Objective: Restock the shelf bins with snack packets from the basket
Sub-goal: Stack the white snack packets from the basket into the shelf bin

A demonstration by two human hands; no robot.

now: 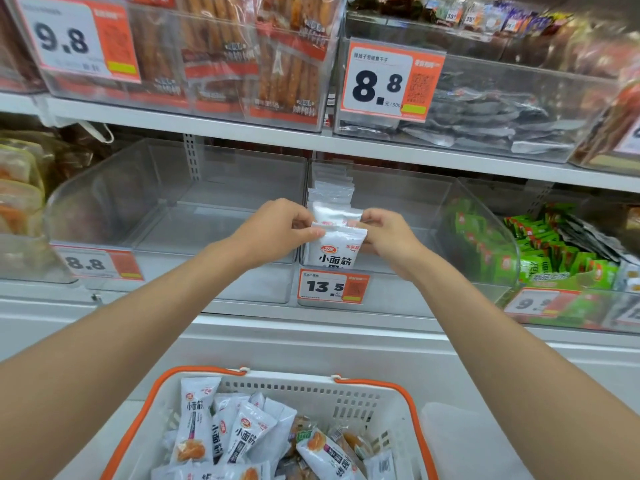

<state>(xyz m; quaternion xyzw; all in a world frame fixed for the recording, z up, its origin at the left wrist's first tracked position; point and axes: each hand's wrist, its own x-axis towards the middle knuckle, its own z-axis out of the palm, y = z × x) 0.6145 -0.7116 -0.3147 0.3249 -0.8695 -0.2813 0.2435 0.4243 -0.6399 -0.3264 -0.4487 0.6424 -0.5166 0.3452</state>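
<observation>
My left hand [280,230] and my right hand [386,237] pinch the top corners of a white snack packet [337,251] standing upright at the front of a clear shelf bin [408,202] with a 13.5 price tag [332,287]. Behind it, several more white packets [332,194] stand in a row along the bin's left side. Below, a white basket [349,393] with orange handles holds several white packets [242,434] and a few other snack packs.
The clear bin [173,209] to the left holds nothing. On the right a bin [485,237] contains green packets. The upper shelf [346,143] carries bins of reddish snack sticks and dark packets, with 9.8 and 8.8 tags.
</observation>
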